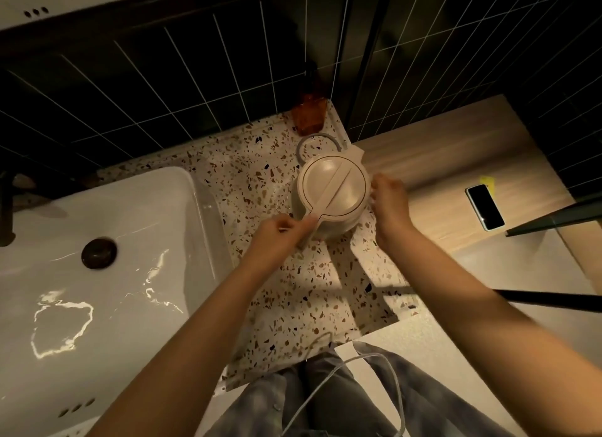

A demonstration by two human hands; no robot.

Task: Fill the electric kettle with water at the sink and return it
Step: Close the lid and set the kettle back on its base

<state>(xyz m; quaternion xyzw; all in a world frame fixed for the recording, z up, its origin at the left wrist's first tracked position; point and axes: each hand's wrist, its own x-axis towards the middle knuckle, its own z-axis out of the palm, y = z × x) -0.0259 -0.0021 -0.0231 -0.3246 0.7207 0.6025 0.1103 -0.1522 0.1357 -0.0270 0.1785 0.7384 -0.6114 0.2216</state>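
A cream electric kettle with its lid closed stands on the speckled terrazzo counter, to the right of the white sink. My left hand is closed around the kettle's handle at its near left side. My right hand rests against the kettle's right side with fingers spread on the body. A grey cord loops behind the kettle. Whether a base sits under the kettle is hidden.
An amber bottle stands against the dark tiled wall behind the kettle. A phone lies on the wooden surface to the right. A dark drain plug sits in the wet sink basin. A white cable hangs near my legs.
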